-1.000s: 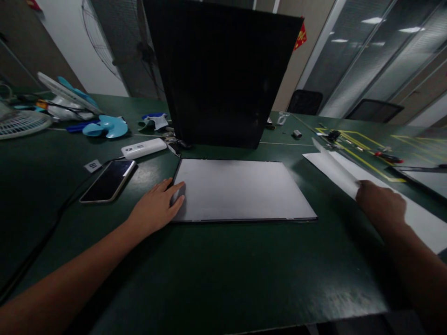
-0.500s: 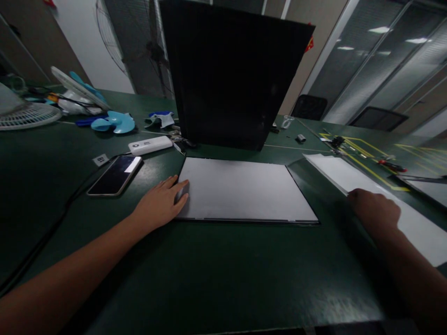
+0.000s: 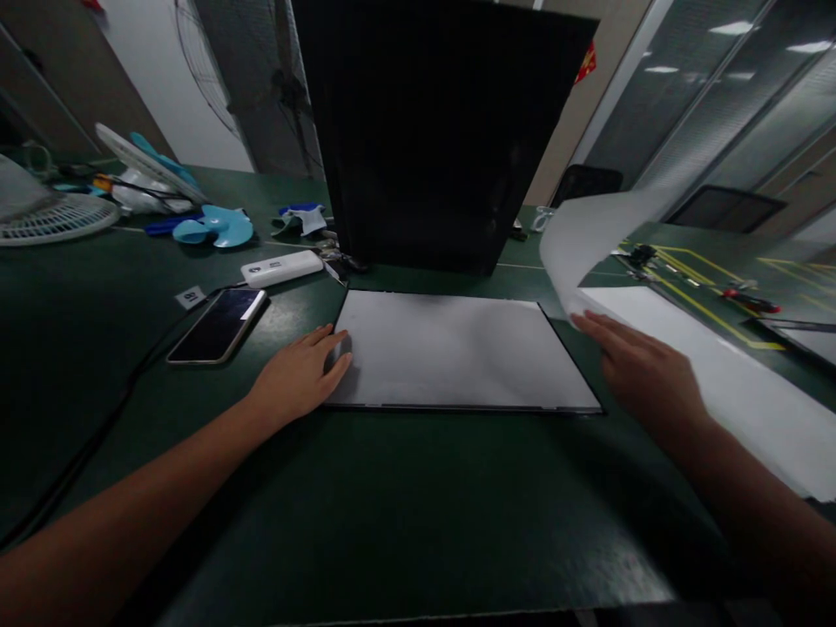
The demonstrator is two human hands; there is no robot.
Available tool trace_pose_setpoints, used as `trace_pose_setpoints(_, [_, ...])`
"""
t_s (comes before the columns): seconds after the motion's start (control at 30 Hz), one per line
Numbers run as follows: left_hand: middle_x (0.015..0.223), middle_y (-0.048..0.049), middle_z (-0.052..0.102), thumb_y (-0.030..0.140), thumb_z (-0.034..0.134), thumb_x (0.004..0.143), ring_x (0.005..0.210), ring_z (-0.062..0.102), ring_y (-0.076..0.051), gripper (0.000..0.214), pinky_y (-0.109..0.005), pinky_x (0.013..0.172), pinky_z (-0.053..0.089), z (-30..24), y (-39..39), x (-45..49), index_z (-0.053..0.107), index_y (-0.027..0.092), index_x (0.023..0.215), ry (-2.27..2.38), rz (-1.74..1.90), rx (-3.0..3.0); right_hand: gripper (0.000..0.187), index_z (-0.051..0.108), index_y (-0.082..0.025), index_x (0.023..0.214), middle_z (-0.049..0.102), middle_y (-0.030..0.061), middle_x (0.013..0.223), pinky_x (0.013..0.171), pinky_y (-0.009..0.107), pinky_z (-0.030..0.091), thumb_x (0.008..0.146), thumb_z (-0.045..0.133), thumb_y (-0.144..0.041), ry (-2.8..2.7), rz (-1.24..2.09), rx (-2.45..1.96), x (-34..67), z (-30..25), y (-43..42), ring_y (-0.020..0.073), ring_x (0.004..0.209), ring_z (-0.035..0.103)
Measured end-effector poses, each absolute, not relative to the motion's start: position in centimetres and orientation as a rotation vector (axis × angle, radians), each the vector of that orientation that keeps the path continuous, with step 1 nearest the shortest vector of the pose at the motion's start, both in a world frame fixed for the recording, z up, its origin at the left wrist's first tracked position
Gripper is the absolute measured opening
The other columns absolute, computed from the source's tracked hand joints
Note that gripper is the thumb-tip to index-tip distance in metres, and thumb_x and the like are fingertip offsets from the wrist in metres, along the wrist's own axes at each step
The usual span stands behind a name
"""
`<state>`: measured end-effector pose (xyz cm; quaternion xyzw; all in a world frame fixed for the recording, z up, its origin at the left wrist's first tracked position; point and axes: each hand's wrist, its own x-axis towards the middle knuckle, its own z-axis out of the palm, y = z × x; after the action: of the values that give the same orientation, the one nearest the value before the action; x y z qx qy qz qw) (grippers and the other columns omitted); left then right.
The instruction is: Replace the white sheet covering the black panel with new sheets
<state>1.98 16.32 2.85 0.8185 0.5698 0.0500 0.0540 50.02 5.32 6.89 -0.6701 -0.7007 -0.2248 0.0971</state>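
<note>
A flat grey-white panel (image 3: 450, 348) lies on the dark green table (image 3: 392, 505) in front of me. My left hand (image 3: 300, 379) rests flat on its left edge, fingers stretched out. My right hand (image 3: 643, 374) is to the right of the panel and pinches the near edge of a white sheet (image 3: 588, 239), which curls up off a stack of white sheets (image 3: 718, 383). A large black panel (image 3: 437, 131) stands upright behind the grey one.
A phone (image 3: 219, 324) and a white power bank (image 3: 282, 268) lie left of the panel, with a cable (image 3: 97, 427). Blue fan blades (image 3: 215, 228) and a white fan grille (image 3: 52, 218) sit far left. Small tools (image 3: 748, 300) lie far right on yellow lines.
My right hand moved toward the panel and lifted a white sheet, which now curls up in the air. My left hand stayed on the panel's left edge.
</note>
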Motion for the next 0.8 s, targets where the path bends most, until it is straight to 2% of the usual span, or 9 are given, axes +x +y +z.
trace_pose_setpoints(0.1, [0.164,-0.0194,0.045,0.053,0.034,0.102,0.145,0.052,-0.037,0.068,-0.054,0.119,0.043,2.8,16.6,1.7,0.053,0.012,0.153,1.714,0.157,2.51,0.064,0.054,-0.03,0.154,0.057,0.0039,0.155,0.111,0.056,0.052,0.095,0.042,-0.009,-2.335,-0.464,-1.703,45.1,5.9,6.3,0.0277,0.14,0.055])
trace_pose_setpoints(0.2, [0.161,-0.0187,0.05,0.054,0.036,0.101,0.143,0.054,-0.036,0.066,-0.054,0.119,0.044,2.7,16.8,1.4,0.057,0.013,0.149,1.693,0.208,2.526,0.065,0.056,-0.029,0.152,0.054,0.0038,0.157,0.117,0.06,0.046,0.092,0.046,-0.006,-2.491,-0.276,-1.544,41.4,4.3,7.1,0.0285,0.145,0.05])
trace_pose_setpoints(0.43, [0.153,-0.0129,0.06,0.039,0.042,0.097,0.14,0.057,-0.032,0.057,-0.049,0.122,0.041,3.2,17.9,0.0,0.064,0.014,0.143,1.572,0.258,2.583,0.055,0.057,-0.025,0.15,0.052,0.0078,0.158,0.119,0.058,0.045,0.097,0.051,-0.014,-2.649,-0.207,-1.356,38.2,2.2,6.6,0.0287,0.148,0.047])
trace_pose_setpoints(0.6, [0.142,-0.0083,0.07,0.04,0.035,0.102,0.132,0.063,-0.029,0.055,-0.046,0.117,0.046,2.8,19.0,-1.1,0.071,0.019,0.136,1.528,0.373,2.587,0.052,0.055,-0.028,0.152,0.052,0.0059,0.159,0.122,0.057,0.041,0.101,0.05,-0.019,-2.676,-0.14,-1.242,38.3,2.1,6.5,0.0252,0.148,0.046])
trace_pose_setpoints(0.8, [0.14,-0.0082,0.071,0.05,0.034,0.104,0.131,0.064,-0.03,0.056,-0.047,0.114,0.047,2.6,19.1,-1.2,0.073,0.021,0.133,1.502,0.398,2.575,0.049,0.054,-0.03,0.153,0.05,0.0039,0.16,0.123,0.058,0.039,0.104,0.048,-0.025,-2.688,-0.004,-1.178,38.3,2.3,7.2,0.0244,0.15,0.044])
